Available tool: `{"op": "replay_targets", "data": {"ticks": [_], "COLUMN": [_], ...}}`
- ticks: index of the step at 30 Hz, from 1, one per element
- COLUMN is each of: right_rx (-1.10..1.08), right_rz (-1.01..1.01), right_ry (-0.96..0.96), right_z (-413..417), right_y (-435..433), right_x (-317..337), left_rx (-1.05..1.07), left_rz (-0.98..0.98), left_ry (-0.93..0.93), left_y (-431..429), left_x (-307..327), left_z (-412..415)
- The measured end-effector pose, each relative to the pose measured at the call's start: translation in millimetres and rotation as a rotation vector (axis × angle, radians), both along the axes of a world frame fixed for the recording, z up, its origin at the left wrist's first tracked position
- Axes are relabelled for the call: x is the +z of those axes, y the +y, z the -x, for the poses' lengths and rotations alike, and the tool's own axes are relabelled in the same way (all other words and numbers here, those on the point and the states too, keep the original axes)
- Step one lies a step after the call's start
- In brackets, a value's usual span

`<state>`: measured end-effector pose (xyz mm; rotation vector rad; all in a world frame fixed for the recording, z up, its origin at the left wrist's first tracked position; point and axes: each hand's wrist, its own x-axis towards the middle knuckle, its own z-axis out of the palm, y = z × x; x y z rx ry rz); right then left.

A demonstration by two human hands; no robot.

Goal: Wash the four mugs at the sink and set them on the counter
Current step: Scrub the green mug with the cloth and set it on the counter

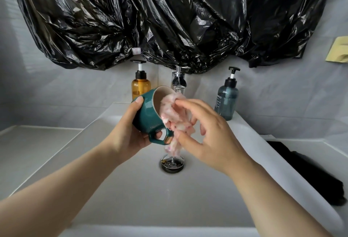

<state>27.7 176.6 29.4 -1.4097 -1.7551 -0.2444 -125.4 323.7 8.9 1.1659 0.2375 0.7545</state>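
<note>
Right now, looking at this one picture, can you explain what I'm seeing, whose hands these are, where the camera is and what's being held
There is no machine here. These are a person's two bare hands, seen from one wide camera worn on the head, looking down over a white sink. The left hand grips a dark green mug, tipped sideways above it. The right hand pinches a pink and white cloth pushed into the mug's mouth. Below is the drain. Behind stand a tap, an amber pump bottle and a blue pump bottle. Crumpled black plastic hangs above.
</note>
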Motion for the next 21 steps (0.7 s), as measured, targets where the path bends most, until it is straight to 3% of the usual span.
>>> {"op": "replay_targets", "data": {"ticks": [12, 18, 21], "right_rx": [0.09, 0.186, 0.2], "right_rz": [0.304, 0.518, 0.461], "right_ry": [-0.124, 0.195, 0.3], "right_z": [-0.6, 10.2, 11.7], "right_y": [12.4, -1.6, -4.0], "right_x": [-12.1, -3.5, -1.4], "left_rx": [-0.08, -0.116, -0.161], "left_rz": [-0.118, -0.121, -0.139], "left_ry": [0.143, 0.162, 0.134], "left_y": [-4.0, -4.7, -5.9], "left_x": [-5.1, -5.9, -2.1], "left_z": [2.8, 4.2, 3.8]}}
